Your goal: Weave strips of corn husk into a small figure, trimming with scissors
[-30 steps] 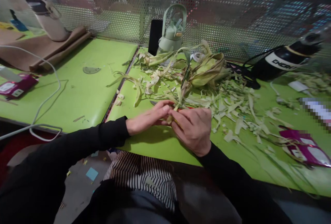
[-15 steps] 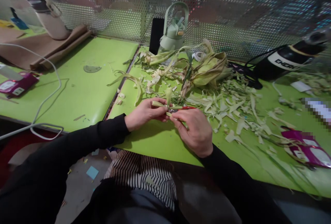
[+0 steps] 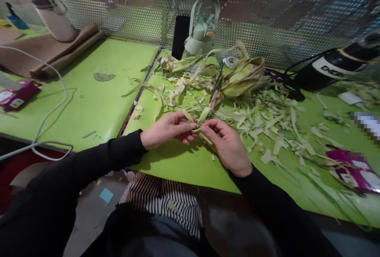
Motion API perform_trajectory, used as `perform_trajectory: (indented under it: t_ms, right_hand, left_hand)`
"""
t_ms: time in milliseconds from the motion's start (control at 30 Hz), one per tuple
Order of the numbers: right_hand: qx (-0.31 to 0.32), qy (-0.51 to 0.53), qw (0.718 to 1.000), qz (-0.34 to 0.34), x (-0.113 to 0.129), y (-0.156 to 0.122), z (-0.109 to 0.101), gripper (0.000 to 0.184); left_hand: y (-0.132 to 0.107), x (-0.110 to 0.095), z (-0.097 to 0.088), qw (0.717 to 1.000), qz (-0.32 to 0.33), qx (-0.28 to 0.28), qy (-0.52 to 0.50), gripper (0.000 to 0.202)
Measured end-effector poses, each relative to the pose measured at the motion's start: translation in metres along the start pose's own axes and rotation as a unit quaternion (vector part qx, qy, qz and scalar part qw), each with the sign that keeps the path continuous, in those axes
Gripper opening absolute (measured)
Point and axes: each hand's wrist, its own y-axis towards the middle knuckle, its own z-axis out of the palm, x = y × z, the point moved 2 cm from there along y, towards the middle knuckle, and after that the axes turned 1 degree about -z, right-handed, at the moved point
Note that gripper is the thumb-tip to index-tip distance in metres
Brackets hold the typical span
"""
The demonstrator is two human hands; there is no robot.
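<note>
My left hand (image 3: pixel 168 128) and my right hand (image 3: pixel 228 144) meet over the near part of a green table (image 3: pixel 184 162). Both pinch the same pale green leaf strip (image 3: pixel 199 124), which bends up between the fingertips. A longer piece of it runs down under my right fingers. Just behind the hands lies a heap of dried husks and leaves (image 3: pixel 237 77), with several cut leaf scraps (image 3: pixel 267 124) scattered to the right.
A pale green water bottle (image 3: pixel 200 35) and a dark phone (image 3: pixel 180 37) stand against the perforated metal screen. A black bottle (image 3: pixel 335 69) lies at the right, purple packets (image 3: pixel 353 170) at both sides, a white cable (image 3: pixel 44 118) at the left.
The hands have shifted slightly and the red-handled tool seen by my right hand half a second ago is out of sight. The strip now folds upward between the fingertips.
</note>
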Motion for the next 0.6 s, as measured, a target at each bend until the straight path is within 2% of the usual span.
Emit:
perform_trajectory:
  t_ms: [200,333,400,500,600]
  right_hand:
    - [0.016,-0.006,1.000,0.015,0.003,-0.001,0.003,0.026]
    - [0.027,0.048,0.998,-0.006,-0.001,-0.005,0.003,0.023]
    - [0.010,0.042,0.998,-0.052,-0.003,-0.006,0.001,0.022]
    - [-0.023,-0.077,0.986,-0.148,-0.003,-0.007,-0.004,0.018]
    - [-0.045,-0.224,0.937,-0.265,0.002,-0.008,-0.007,0.017]
  left_hand:
    - [0.002,0.004,0.001,1.000,0.001,0.007,0.002,0.025]
    - [0.003,0.001,0.000,0.997,-0.015,-0.033,-0.066,0.016]
    - [0.001,-0.002,0.000,0.993,-0.031,-0.058,-0.098,0.008]
    - [-0.001,-0.007,0.001,0.988,-0.051,-0.073,-0.128,0.009]
    - [-0.001,-0.006,0.002,0.988,-0.056,-0.062,-0.133,0.008]
